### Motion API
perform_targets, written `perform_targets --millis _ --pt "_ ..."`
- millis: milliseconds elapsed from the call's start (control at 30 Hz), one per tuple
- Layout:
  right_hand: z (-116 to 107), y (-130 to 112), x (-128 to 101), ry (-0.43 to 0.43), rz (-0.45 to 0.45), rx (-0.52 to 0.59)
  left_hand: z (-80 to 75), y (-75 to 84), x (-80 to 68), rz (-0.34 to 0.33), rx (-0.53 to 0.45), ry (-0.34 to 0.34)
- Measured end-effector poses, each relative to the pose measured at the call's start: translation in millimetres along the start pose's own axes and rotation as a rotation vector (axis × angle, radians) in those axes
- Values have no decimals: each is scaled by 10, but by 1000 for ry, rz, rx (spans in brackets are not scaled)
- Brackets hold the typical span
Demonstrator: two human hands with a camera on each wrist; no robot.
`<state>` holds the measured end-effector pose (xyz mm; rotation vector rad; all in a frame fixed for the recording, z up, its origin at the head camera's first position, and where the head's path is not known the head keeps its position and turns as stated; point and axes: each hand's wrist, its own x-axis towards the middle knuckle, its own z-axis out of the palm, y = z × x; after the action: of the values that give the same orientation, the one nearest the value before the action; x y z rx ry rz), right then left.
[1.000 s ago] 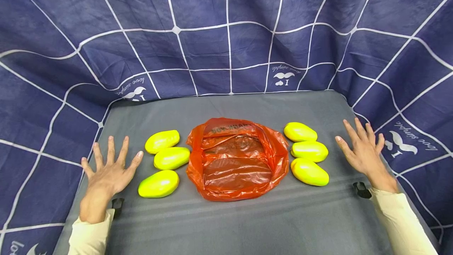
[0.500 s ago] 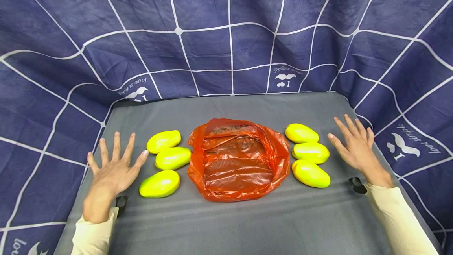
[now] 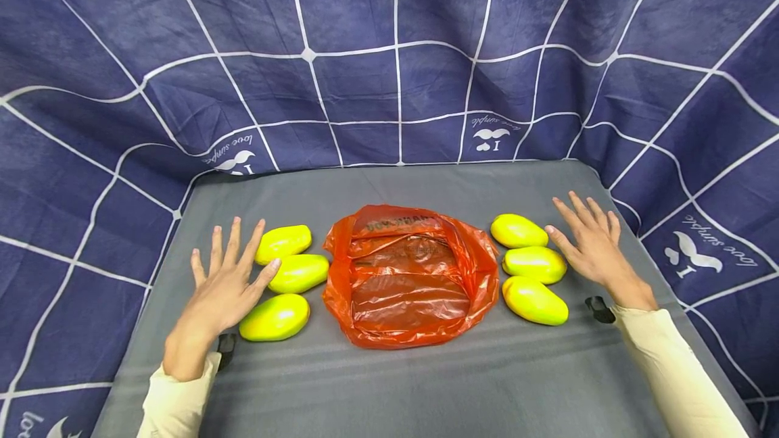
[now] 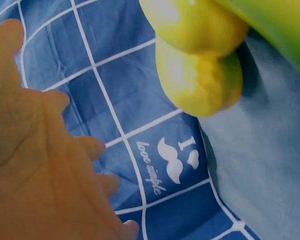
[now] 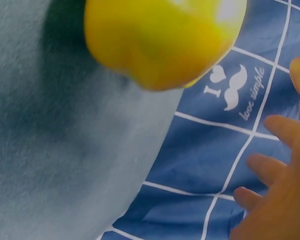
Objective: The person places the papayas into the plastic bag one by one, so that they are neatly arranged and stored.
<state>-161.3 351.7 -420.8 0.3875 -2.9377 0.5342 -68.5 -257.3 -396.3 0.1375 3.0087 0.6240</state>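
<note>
Over the two ends of the table (image 3: 414, 391), your hands are well apart, fingers spread, neither gripping anything: your left hand (image 3: 220, 297) is beside the left fruits (image 3: 298, 274), your right hand (image 3: 592, 243) just outside the right fruits (image 3: 535, 265). There are three yellow-green fruits on each side, the lowest left one a little apart from its neighbours, and between the groups sits the red bag (image 3: 337, 289), its mouth spread and facing up. By the look of it you are at the very start: the bag is ready, no fruit shows inside it, and all six lie on the table, so any handling of them is left to do. From the head, your left thumb overlaps the middle left fruit and might pass for touching it; the left wrist view shows space between your fingertips and the fruits. Both wrist views bring out lumpy fruit ends, but neither shows the bag. Beyond, the blue curtain (image 3: 365, 86) rises; only the head view shows it wrapping the far edge and sides.
</note>
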Motion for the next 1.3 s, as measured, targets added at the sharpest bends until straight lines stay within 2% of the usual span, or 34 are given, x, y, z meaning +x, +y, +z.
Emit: perform_targets --millis 200,500,733,967,1300 --pt "46 -60 79 -27 -18 -2 51 128 37 61 -113 -34" --pt "106 -153 209 -114 -38 7 119 292 110 170 -277 -88" --pt "182 -217 296 -159 -146 10 168 419 192 237 -383 -167" --pt "205 -231 377 -192 -237 44 198 526 269 305 -459 -213" --pt "224 -194 450 -284 -349 111 342 529 333 393 -564 -259"
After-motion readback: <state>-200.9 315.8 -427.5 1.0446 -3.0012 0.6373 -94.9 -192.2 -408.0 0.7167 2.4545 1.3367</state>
